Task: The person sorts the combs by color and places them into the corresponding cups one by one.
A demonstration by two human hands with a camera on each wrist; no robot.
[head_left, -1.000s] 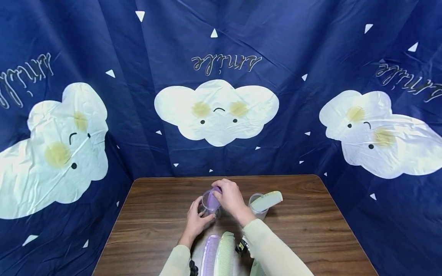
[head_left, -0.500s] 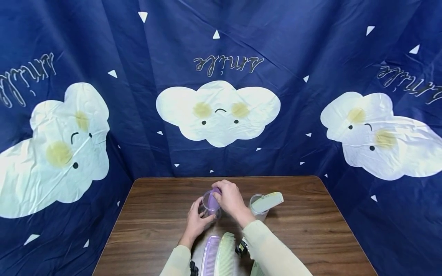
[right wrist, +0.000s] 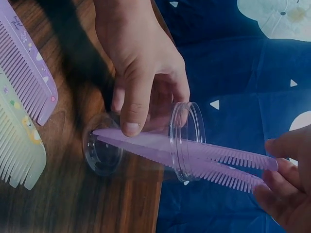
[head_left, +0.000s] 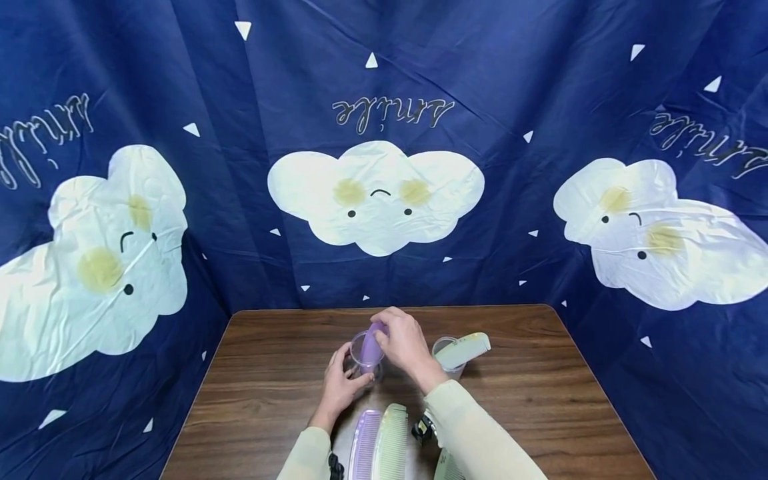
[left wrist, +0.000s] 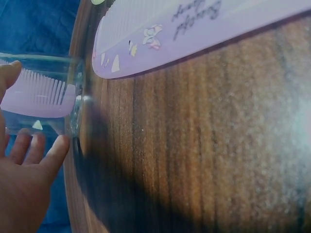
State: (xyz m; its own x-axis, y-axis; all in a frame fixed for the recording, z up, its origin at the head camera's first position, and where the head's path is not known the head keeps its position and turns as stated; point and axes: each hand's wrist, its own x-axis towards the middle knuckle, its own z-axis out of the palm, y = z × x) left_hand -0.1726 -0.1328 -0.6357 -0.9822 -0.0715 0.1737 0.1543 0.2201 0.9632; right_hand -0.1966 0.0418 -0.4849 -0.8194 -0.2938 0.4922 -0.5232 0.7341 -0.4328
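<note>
While a blue backdrop w/ white clouds & upside-down lettering fills the bkgd, a brown wood table sits below. L hand is part-open, thumb & fingers curved round a clear cup. R hand has thumb & fingers nearly together, pinching the outer ends of what look like 2 purple combs. These slant thru the cup's mouth, inner tips nr its base, outer ends past the rim. Loose purple comb & green comb lie side by side, nr edge of view; a third comb, also green, is partly hidden by the R sleeve. Beyond R wrist, a 2nd cup holds a leaning pale comb.
</note>
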